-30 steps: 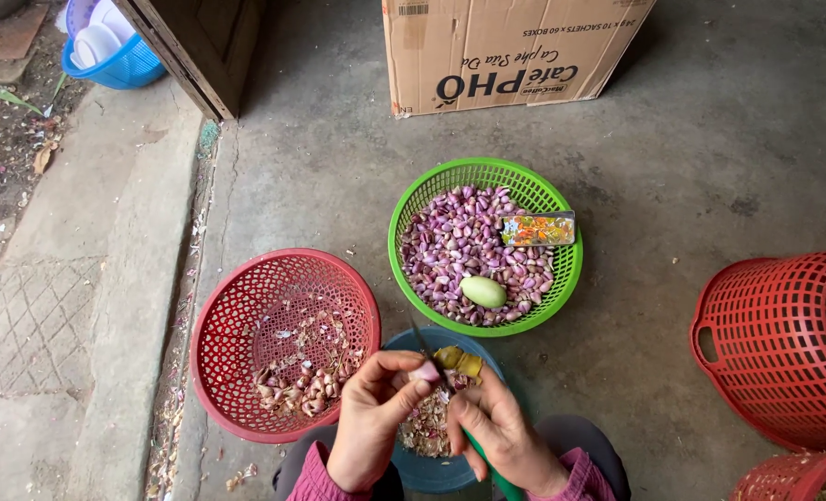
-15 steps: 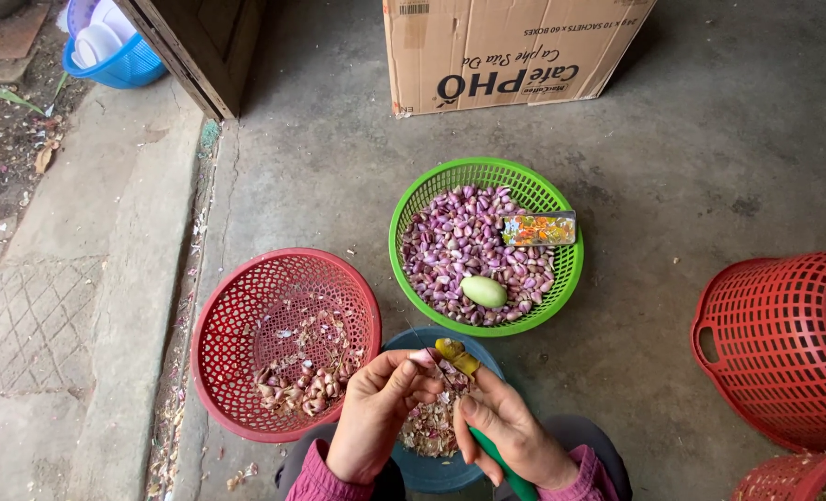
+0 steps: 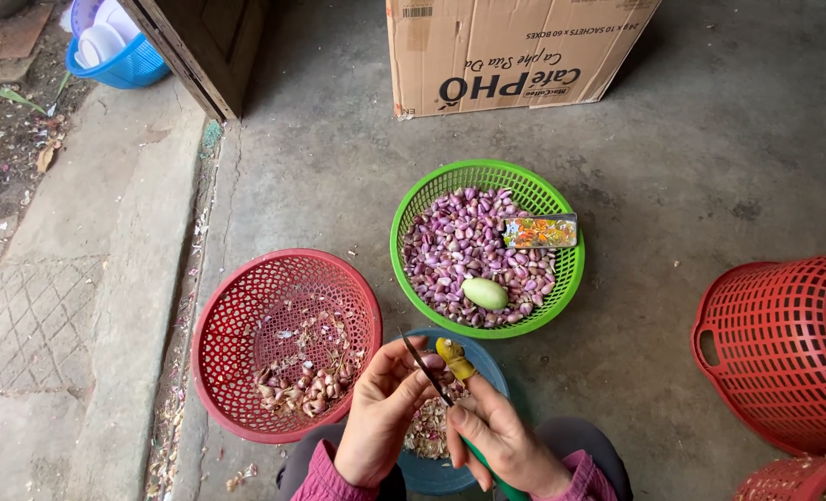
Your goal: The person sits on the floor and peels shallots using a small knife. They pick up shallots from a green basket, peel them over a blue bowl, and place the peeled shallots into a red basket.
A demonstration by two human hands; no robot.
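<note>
My left hand (image 3: pixel 380 408) pinches a small purple garlic clove (image 3: pixel 431 363) at its fingertips. My right hand (image 3: pixel 498 438) grips a green-handled knife (image 3: pixel 427 369) whose thin blade lies against the clove. Both hands hover over a blue bowl (image 3: pixel 498 364) holding papery skins and a yellow scrap (image 3: pixel 455 357). Beyond it, a green basket (image 3: pixel 561 283) is filled with purple cloves, a pale green oval fruit (image 3: pixel 484 293) and a small colourful packet (image 3: pixel 538 231). Left of my hands, a red basket (image 3: pixel 232 315) holds several peeled bits and skins.
A cardboard box (image 3: pixel 515 46) stands at the back on the concrete floor. A large red basket (image 3: pixel 784 348) lies tipped at the right, another red rim (image 3: pixel 789 478) below it. A blue basket of white dishes (image 3: pixel 116 51) sits far left by a wooden door (image 3: pixel 200 46).
The knife blade has tilted back up to the left against the clove; my hands shifted slightly while working it. The baskets have not moved.
</note>
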